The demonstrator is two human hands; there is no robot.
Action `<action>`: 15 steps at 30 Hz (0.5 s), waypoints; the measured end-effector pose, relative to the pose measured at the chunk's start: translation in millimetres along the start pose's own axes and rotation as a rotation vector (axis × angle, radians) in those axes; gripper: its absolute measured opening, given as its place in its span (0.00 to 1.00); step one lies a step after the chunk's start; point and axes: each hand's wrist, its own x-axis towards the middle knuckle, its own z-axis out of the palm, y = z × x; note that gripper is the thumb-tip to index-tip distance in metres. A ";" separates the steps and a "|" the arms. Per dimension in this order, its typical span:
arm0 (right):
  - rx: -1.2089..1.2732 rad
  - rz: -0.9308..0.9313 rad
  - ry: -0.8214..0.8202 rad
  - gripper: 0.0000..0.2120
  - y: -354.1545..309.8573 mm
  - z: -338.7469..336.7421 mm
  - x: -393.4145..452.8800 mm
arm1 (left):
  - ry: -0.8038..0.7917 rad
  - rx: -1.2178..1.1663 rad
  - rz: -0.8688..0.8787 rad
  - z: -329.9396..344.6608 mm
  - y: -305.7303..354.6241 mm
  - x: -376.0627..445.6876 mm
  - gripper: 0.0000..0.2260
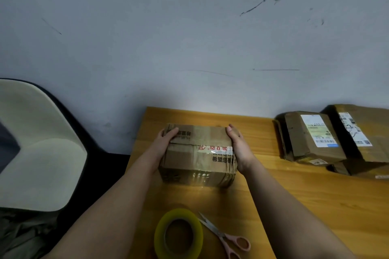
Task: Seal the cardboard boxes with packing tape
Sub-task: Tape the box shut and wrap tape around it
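A worn cardboard box [196, 153] with printed characters and old shiny tape sits on the wooden table [294, 195]. My left hand [163, 143] grips its left end, fingers curled over the far top corner. My right hand [236, 145] holds the right end, fingers curled over the top edge. A roll of yellowish packing tape [179, 234] stands near the table's front edge. Pink-handled scissors [224, 235] lie just right of the roll.
Several other cardboard boxes, two with white shipping labels [315, 136] [362, 132], are stacked at the table's right against the wall. A cream and dark chair [37, 149] stands left of the table. The table's left edge runs close to my left forearm.
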 end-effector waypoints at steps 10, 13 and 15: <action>-0.063 0.291 -0.164 0.37 14.6 -18.1 -9.0 | -0.144 -0.274 -0.136 -1.1 -14.5 -34.9 0.21; -0.059 0.254 -0.142 0.36 17.4 -16.3 -8.2 | -0.092 -0.249 -0.137 2.6 -10.8 -39.8 0.22; -0.092 0.211 -0.116 0.35 15.4 -11.6 -13.7 | 0.001 -0.199 -0.074 2.0 -14.8 -42.2 0.24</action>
